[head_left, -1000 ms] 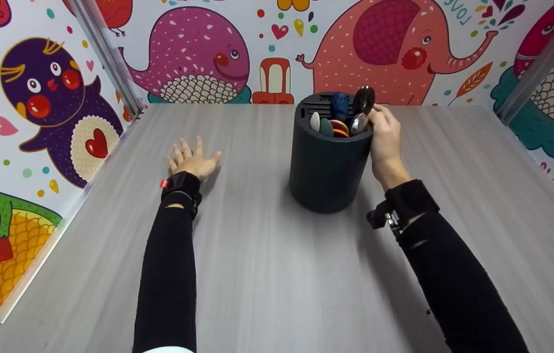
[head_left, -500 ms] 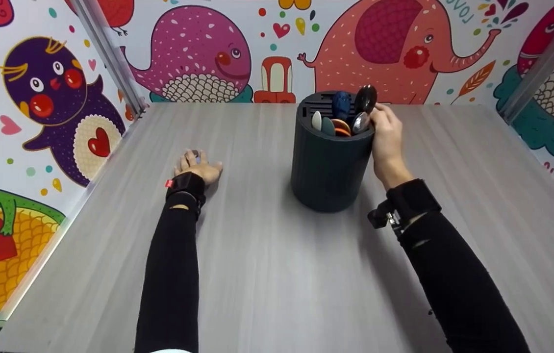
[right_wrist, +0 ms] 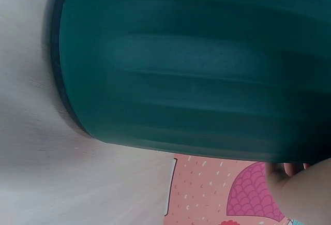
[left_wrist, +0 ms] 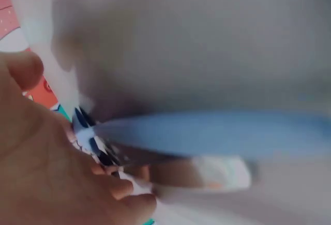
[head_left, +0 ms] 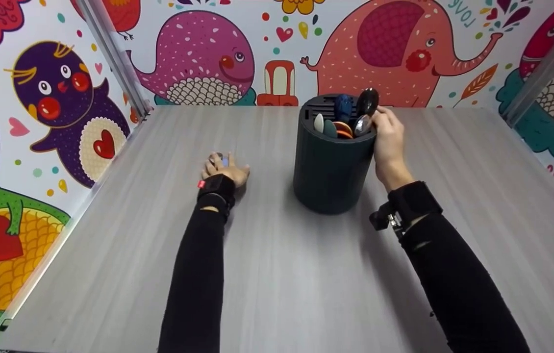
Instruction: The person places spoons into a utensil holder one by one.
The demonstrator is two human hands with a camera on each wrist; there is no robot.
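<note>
On the left half of the table, my left hand (head_left: 228, 171) grips a utensil with a long blue part (left_wrist: 207, 134) and a shiny metal part (left_wrist: 227, 173). Motion blur hides its exact kind, and the fingers cover much of it. To the right stands a tall dark green utensil holder (head_left: 333, 176), upright, with a slotted top. My right hand (head_left: 390, 144) holds its right side near the rim; in the right wrist view the fingers pass behind its wall. Out of the top poke a dark spoon (head_left: 367, 102), a silver utensil end (head_left: 363, 125) and a blue handle (head_left: 343, 107).
More handle ends, white (head_left: 319, 123), teal (head_left: 330, 128) and orange (head_left: 343, 131), stick out of the holder's front. Printed cartoon panels (head_left: 198, 54) wall the table (head_left: 277, 274) at the back and sides, with metal posts (head_left: 113, 54) at the corners.
My left hand was spread with no utensil showing; a blue and metal piece then appeared under its fingers, and both have shifted right toward the holder. The right hand stays on the holder.
</note>
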